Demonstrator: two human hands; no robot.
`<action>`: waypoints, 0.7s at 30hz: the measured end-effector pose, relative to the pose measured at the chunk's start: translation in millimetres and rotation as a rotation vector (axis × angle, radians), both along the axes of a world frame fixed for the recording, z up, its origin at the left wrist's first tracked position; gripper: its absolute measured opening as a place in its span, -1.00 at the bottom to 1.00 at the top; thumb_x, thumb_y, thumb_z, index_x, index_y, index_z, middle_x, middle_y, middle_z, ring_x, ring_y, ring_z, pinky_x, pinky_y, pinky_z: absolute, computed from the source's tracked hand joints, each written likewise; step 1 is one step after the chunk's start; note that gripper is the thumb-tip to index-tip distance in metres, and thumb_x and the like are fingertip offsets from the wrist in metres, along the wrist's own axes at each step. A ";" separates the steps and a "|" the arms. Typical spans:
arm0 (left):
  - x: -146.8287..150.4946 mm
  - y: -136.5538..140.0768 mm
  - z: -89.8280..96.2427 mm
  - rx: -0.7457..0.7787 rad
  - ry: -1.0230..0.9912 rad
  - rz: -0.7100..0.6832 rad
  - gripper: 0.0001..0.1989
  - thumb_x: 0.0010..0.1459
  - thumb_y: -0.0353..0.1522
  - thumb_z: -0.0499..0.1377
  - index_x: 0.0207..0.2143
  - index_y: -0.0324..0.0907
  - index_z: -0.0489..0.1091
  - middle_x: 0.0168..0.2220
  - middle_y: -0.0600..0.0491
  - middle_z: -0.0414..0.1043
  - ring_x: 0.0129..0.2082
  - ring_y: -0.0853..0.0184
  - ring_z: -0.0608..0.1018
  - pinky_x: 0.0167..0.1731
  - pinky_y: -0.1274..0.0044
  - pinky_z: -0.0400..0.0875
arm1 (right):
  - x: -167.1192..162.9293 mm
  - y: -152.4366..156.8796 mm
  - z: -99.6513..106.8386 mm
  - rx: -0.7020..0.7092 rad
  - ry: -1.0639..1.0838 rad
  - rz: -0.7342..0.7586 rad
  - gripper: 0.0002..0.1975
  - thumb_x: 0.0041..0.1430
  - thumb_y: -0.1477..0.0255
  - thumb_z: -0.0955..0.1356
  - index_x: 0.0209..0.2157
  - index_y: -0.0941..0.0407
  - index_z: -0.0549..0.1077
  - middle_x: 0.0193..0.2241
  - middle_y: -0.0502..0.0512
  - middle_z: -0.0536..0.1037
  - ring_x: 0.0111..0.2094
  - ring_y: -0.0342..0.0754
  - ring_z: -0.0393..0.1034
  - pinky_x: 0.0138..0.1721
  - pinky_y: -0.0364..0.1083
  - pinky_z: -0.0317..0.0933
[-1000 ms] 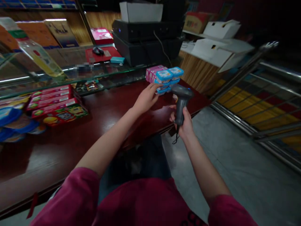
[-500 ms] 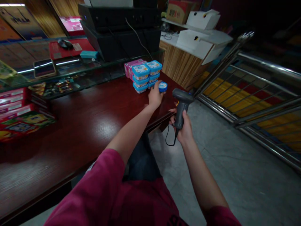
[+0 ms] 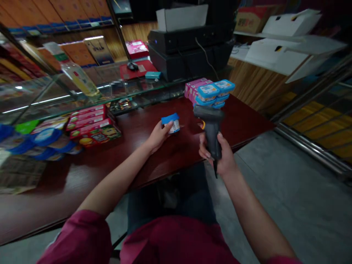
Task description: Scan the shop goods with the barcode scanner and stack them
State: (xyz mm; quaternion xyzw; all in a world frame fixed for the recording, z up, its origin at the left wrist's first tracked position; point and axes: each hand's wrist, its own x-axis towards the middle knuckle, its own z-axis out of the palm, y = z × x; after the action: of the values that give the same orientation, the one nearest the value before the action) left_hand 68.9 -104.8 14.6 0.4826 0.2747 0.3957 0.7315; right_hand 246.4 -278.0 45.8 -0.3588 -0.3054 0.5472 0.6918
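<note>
My left hand holds a small white tub with a blue lid just above the dark red counter. My right hand grips a grey handheld barcode scanner by its handle, head pointed toward the tub. Behind the scanner stands a stack of blue-lidded tubs with pink boxes beside it, at the counter's far right.
Red snack boxes and blue packets lie on the counter's left. A glass display case runs behind, with a black register unit and white boxes beyond. A metal railing borders the grey floor on the right.
My left hand took one blue-lidded tub from beside the stack and brought it left, toward me. The scanner in my right hand rose and moved nearer the tub.
</note>
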 end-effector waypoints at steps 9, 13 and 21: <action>-87.3 74.5 -5.6 -0.188 -0.206 0.375 -0.60 0.41 0.03 0.24 -0.06 -0.11 0.51 -0.07 -0.01 0.68 -0.01 0.27 0.70 0.08 0.42 0.62 | -84.3 113.8 -8.4 0.027 -0.005 0.268 -0.57 0.15 0.03 0.55 -0.27 0.07 0.47 -0.36 -0.05 0.53 -0.66 -0.28 0.14 -0.64 -0.18 0.17; -90.9 85.6 -17.1 -0.150 -0.210 0.441 -0.66 0.49 -0.05 0.16 -0.04 -0.11 0.50 0.00 -0.03 0.67 0.08 0.25 0.67 0.08 0.42 0.61 | -93.2 116.6 -22.7 -0.015 -0.068 0.276 -0.61 0.19 0.07 0.53 -0.26 0.08 0.45 -0.41 -0.05 0.51 -0.66 -0.25 0.17 -0.65 -0.16 0.20; -91.6 91.5 -26.6 -0.057 -0.132 0.410 -0.62 0.43 0.02 0.24 -0.01 -0.07 0.46 0.12 -0.05 0.62 0.24 0.11 0.60 0.18 0.25 0.58 | -93.8 111.9 -19.4 -0.022 -0.128 0.255 -0.59 0.18 0.04 0.54 -0.28 0.07 0.44 -0.37 -0.04 0.51 -0.65 -0.26 0.18 -0.66 -0.16 0.15</action>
State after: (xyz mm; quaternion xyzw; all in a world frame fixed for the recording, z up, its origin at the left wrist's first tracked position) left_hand -22.7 -13.3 -12.0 0.3689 0.3296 0.5590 0.6655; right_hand 152.7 -166.1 26.3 -0.3589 -0.3859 0.6100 0.5917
